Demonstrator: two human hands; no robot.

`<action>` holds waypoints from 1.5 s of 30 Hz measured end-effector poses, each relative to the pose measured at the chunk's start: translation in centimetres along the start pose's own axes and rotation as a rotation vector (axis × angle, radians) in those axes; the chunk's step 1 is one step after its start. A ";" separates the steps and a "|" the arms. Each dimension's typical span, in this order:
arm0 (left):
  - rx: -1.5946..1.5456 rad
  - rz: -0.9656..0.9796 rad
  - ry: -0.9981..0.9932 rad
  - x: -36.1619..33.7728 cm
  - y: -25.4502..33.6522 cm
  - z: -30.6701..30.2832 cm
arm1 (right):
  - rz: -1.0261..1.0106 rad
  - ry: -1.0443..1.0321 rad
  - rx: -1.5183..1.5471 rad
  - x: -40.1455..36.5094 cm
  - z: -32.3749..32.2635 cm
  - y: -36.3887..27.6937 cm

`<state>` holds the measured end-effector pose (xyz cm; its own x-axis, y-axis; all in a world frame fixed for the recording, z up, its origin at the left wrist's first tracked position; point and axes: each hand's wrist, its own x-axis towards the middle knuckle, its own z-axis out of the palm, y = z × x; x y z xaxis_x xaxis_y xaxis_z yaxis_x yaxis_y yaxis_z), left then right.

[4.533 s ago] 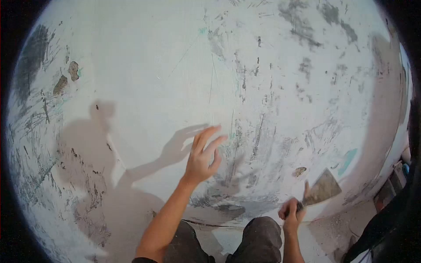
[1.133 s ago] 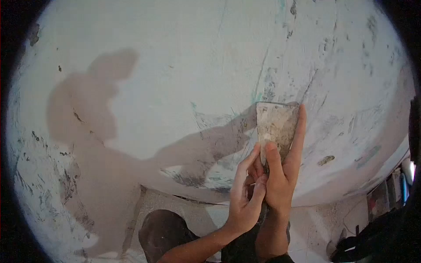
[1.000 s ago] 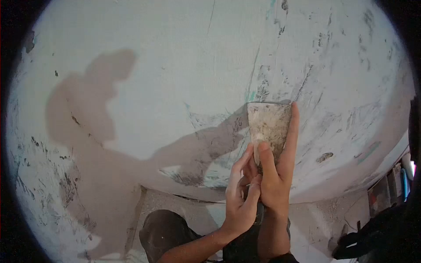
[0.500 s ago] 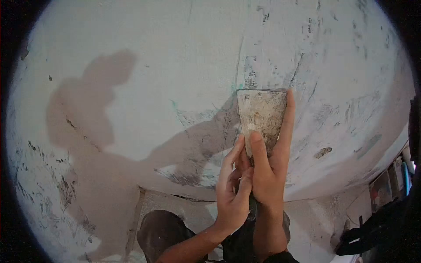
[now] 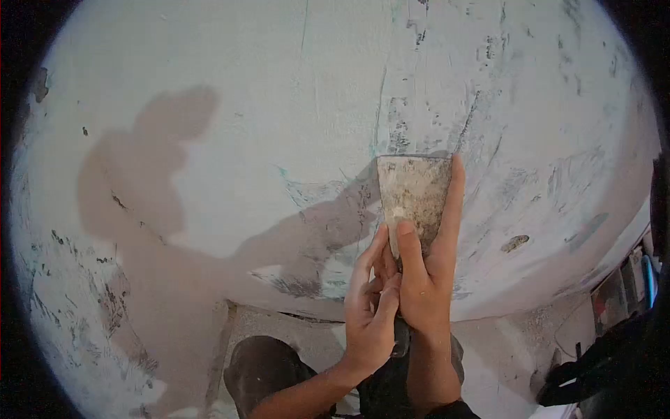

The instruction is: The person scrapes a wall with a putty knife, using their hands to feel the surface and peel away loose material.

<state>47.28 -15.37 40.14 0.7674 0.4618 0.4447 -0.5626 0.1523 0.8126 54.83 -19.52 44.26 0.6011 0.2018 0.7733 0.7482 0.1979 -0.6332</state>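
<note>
Two-handed grip, clamped on the scraper (image 5: 417,185) at the wall (image 5: 272,133): its long axis runs from me up the wall, my right hand (image 5: 427,293) farther up than my left hand (image 5: 366,335).

This looks like a room under renovation: the wall (image 5: 279,84) is patchy with grey scrapes and chipped spots, and the floor (image 5: 499,349), at lower right of the frame, is dusty.

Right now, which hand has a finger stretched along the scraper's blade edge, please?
The right hand: its index finger lies straight along the scraper, while the left hand curls lower down.
</note>
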 end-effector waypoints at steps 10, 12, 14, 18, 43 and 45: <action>-0.006 -0.005 0.012 0.3 0.6 0.1 | 0.088 0.055 0.225 -0.1 0.4 0.2; 0.029 -0.032 0.026 0.1 0.8 0.2 | 0.158 -0.016 0.140 -0.2 0.0 -0.4; 0.027 -0.006 0.021 0.3 0.6 0.0 | 0.189 -0.018 0.233 -0.1 0.0 -0.4; 0.043 0.000 0.031 0.1 0.5 0.6 | 0.198 -0.030 0.294 -0.2 -0.2 -1.1; 0.108 -0.040 0.014 0.3 1.4 0.7 | 0.068 0.002 0.104 0.2 -0.3 -0.1; 0.061 -0.036 0.025 0.7 1.6 0.8 | 0.098 -0.003 0.134 0.4 -0.3 -0.2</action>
<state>47.15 -15.51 42.02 0.7785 0.4786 0.4062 -0.5147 0.1162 0.8495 55.01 -19.75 44.69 0.6685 0.2290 0.7076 0.6416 0.3036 -0.7044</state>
